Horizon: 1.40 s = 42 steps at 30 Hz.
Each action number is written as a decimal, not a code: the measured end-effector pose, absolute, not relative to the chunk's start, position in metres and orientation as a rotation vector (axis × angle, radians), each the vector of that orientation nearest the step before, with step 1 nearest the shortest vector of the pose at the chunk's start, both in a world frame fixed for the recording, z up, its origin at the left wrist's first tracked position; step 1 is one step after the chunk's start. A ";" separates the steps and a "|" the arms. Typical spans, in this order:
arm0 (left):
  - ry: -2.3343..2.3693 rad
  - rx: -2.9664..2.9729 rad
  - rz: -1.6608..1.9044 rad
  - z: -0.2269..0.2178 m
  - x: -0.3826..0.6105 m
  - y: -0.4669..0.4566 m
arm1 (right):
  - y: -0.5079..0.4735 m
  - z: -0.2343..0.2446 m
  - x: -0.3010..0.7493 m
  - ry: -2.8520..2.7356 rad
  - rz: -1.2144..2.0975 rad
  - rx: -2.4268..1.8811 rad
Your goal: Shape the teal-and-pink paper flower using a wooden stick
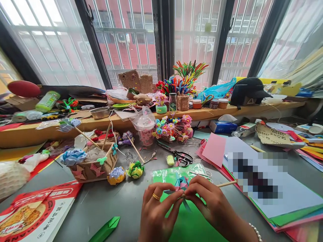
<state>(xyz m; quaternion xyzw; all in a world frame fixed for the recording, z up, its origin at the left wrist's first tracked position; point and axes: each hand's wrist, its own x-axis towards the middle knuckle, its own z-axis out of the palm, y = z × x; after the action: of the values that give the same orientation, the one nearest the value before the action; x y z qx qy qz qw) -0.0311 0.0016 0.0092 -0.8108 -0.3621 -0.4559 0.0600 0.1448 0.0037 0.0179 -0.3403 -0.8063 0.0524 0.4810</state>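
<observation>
My left hand [157,210] and my right hand [210,203] meet low in the middle of the view, both pinched on a small pink and teal folded paper flower [182,183] set on a thin wooden stick [225,184] that points right. A gold ring shows on my left hand. Under my hands lies a green paper sheet [191,223]. Black scissors [180,156] lie just behind it.
A basket of paper flowers [92,164] stands at the left, with loose folded flowers [135,169] beside it. Stacked coloured paper [277,198] fills the right. A red printed sheet [37,215] and a green folded strip [106,229] lie at the lower left. The cluttered window ledge [121,119] runs behind.
</observation>
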 end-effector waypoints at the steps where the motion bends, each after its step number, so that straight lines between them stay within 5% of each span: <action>1: -1.073 -2.473 -1.345 0.009 -0.031 0.002 | 0.004 0.017 0.144 -1.962 0.102 -0.827; 11: -1.108 -2.605 -1.318 0.007 -0.035 0.007 | 0.002 0.011 0.138 -1.989 -0.088 -0.814; 23: -1.093 -2.402 -1.415 0.001 -0.030 0.002 | 0.007 0.011 0.145 -2.026 0.225 -0.858; 42: -0.972 -2.309 -1.317 0.009 -0.030 0.001 | 0.004 0.016 0.144 -2.013 0.226 -0.843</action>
<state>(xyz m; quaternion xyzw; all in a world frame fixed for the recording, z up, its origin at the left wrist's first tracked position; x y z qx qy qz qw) -0.0301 0.0015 0.0087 -0.8059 -0.3394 -0.4597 0.1548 0.1445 0.0036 0.0164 -0.3418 -0.8165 0.0917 0.4562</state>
